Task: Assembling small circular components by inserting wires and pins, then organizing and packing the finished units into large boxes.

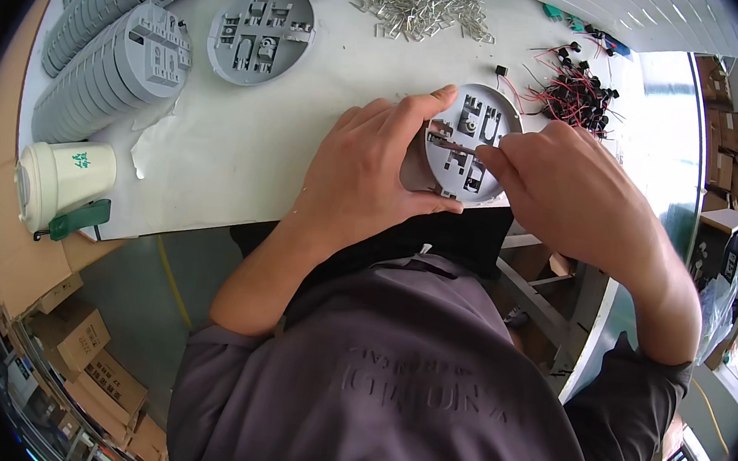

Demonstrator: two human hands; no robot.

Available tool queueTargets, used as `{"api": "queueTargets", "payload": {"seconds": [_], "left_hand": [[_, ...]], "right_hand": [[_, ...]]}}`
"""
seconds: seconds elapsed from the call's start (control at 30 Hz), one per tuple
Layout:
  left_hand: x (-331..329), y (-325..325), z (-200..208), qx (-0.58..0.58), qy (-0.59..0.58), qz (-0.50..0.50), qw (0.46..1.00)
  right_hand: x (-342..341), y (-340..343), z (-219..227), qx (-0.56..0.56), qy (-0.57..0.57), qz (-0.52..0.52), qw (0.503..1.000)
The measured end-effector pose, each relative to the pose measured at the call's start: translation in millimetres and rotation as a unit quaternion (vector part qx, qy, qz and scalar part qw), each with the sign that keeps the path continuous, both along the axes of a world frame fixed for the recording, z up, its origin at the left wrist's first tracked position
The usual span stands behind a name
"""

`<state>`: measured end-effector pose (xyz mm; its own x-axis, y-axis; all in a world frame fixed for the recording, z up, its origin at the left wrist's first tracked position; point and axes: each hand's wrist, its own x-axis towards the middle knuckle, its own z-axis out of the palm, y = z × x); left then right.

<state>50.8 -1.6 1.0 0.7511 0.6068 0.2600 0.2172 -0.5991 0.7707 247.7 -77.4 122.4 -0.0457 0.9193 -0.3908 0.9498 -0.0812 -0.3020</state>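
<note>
The left hand (371, 152) grips a round gray base (468, 127) near the surface's (227, 148) edge; whether the right hand (562, 182), bunched over it, holds anything is unclear. Metal clips (428, 6), wired parts (574, 95) and stacked bases (92, 88) lie around.

Head-worn fisheye looks down — left hand (365, 158) and right hand (570, 191) close.
</note>
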Motion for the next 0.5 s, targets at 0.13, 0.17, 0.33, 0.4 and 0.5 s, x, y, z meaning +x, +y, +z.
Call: {"api": "queueTargets", "payload": {"seconds": [0.13, 0.17, 0.33, 0.4, 0.5], "left_hand": [[-1, 1, -1, -0.011, 0.001, -0.005, 1.000], [-1, 1, -2, -0.015, 0.000, -0.006, 1.000], [-1, 2, -3, -0.025, 0.003, -0.008, 1.000], [-2, 1, -3, -0.025, 0.009, -0.005, 1.000], [0, 1, -1, -0.020, 0.002, -0.008, 1.000]], "right_hand": [[-1, -4, -8, -0.024, 0.010, -0.027, 0.999], [0, -6, -10, -0.025, 0.020, -0.038, 0.999], [2, -9, -15, -0.032, 0.052, -0.079, 0.995], [2, -10, -17, -0.036, 0.064, -0.096, 0.993], [3, -12, -19, -0.022, 0.061, -0.087, 0.994]]}}
